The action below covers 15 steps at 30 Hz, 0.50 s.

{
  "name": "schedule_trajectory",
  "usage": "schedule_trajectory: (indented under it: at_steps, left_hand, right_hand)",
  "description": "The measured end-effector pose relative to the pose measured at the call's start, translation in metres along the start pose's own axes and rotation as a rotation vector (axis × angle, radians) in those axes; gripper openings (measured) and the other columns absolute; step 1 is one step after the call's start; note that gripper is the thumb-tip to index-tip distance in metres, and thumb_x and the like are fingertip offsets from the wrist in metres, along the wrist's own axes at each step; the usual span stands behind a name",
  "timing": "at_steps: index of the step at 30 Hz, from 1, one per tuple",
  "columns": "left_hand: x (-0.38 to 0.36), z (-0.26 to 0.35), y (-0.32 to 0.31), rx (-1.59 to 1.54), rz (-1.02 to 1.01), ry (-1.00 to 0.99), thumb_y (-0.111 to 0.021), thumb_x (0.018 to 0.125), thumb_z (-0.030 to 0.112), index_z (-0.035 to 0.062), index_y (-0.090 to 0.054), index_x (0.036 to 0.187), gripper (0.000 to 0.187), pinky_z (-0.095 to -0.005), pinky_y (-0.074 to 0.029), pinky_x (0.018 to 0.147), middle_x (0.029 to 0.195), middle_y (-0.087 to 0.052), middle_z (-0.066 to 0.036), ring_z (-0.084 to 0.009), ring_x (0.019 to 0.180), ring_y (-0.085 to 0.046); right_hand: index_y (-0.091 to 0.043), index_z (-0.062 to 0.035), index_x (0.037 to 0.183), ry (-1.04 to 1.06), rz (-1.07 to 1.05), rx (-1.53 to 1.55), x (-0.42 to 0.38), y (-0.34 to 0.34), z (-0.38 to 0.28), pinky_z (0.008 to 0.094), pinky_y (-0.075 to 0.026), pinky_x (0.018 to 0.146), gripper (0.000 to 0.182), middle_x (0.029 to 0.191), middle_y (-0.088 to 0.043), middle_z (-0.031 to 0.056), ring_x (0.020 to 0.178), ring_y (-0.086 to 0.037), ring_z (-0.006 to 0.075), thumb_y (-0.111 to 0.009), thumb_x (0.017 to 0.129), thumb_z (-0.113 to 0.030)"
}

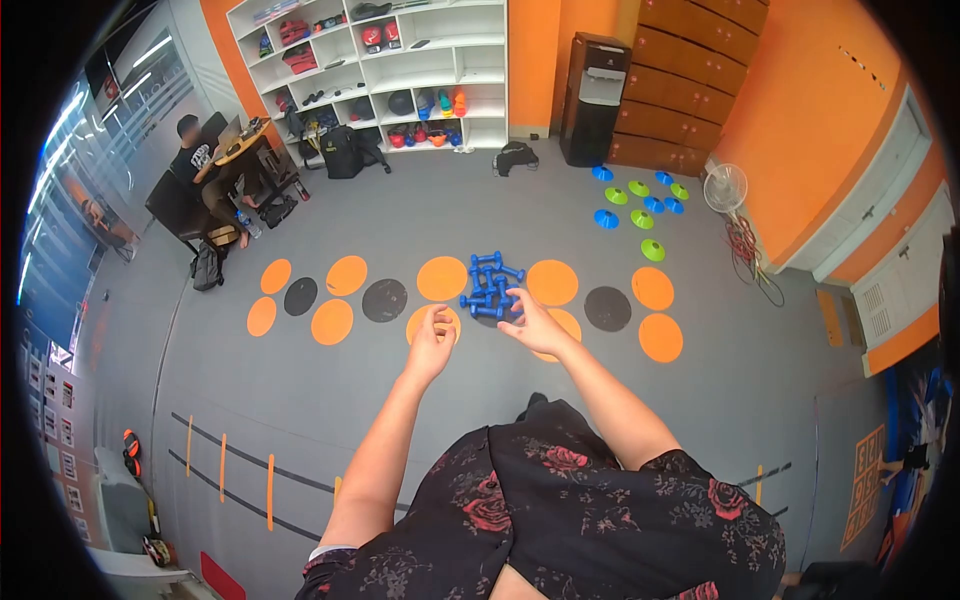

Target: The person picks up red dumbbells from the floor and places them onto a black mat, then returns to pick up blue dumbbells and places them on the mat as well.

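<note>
Both my hands reach forward over the floor, bare and with fingers bent but apart. My left hand (432, 342) overlaps an orange floor circle (441, 278) pair's nearer disc in this view. Just right of the pile, my right hand (534, 324) has its thumb and fingers spread with nothing between them. Several small blue dumbbells (487, 284) lie heaped on the floor beyond and between the hands, partly covering a dark circle. My right fingertips appear right at the pile's edge.
Orange and black circles (384, 300) run in rows across the grey floor. Blue and green cones (641, 219) sit back right, near a fan (725, 187) and a water dispenser (595, 100). A person (196, 160) sits at a small table, left of white shelves (412, 84). Ladder markings (270, 490) lie nearer.
</note>
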<state>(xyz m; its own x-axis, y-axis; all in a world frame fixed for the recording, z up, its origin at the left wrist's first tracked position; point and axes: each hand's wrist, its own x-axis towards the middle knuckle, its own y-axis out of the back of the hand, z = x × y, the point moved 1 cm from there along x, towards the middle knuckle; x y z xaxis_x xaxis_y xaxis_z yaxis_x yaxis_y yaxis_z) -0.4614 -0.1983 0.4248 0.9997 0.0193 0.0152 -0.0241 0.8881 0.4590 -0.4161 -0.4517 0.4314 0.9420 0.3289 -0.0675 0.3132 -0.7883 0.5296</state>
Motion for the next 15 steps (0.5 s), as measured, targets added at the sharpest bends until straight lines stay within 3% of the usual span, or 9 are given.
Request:
schedule_trajectory:
  at_steps: [8,9,11,13,15]
  left_hand:
    - [0.176,0.040,-0.049,-0.084,0.110,-0.053,-0.064,0.097,0.009,0.0057,-0.049,0.143,0.048,-0.0366,-0.057,0.085,0.120,-0.066,-0.013,-0.0232,0.097,-0.071]
    - [0.186,0.043,-0.052,-0.102,0.131,-0.028,-0.064,0.097,0.008,0.0054,-0.050,0.142,0.048,-0.0362,-0.057,0.085,0.119,-0.066,-0.013,-0.0227,0.096,-0.071]
    - [0.203,0.037,-0.056,-0.122,0.161,0.019,-0.065,0.097,0.008,0.0052,-0.050,0.142,0.048,-0.0358,-0.057,0.085,0.119,-0.066,-0.012,-0.0222,0.096,-0.071]
    - [0.212,0.018,-0.062,-0.079,0.131,0.127,-0.061,0.100,0.012,0.0080,-0.049,0.143,0.044,-0.0368,-0.056,0.085,0.120,-0.067,-0.012,-0.0232,0.100,-0.071]
    - [0.226,-0.011,-0.067,-0.082,0.134,0.159,-0.061,0.100,0.011,0.0076,-0.050,0.142,0.044,-0.0363,-0.056,0.084,0.118,-0.068,-0.011,-0.0226,0.099,-0.071]
  right_hand:
    - [-0.044,-0.0099,0.148,0.065,0.018,-0.077,0.160,0.139,0.022,0.0409,-0.055,0.094,0.072,0.128,-0.056,0.0157,0.107,-0.063,0.0268,-0.079,0.090,-0.033]
    - [-0.044,-0.0099,0.148,0.084,0.012,-0.086,0.182,0.143,0.029,0.0409,-0.055,0.094,0.072,0.128,-0.056,0.0157,0.107,-0.063,0.0268,-0.079,0.090,-0.033]
    - [-0.046,-0.0126,0.147,0.029,-0.015,-0.141,0.215,0.142,0.047,0.0434,-0.052,0.099,0.070,0.132,-0.056,0.0176,0.121,-0.061,0.0327,-0.078,0.089,-0.036]
    - [-0.048,-0.0120,0.145,-0.017,-0.050,-0.160,0.242,0.128,0.057,0.0438,-0.052,0.100,0.068,0.132,-0.057,0.0159,0.121,-0.061,0.0326,-0.078,0.089,-0.037]
    - [-0.051,-0.0088,0.141,0.015,-0.043,-0.150,0.261,0.104,0.074,0.0393,-0.054,0.094,0.065,0.124,-0.058,0.0146,0.108,-0.062,0.0271,-0.080,0.088,-0.033]
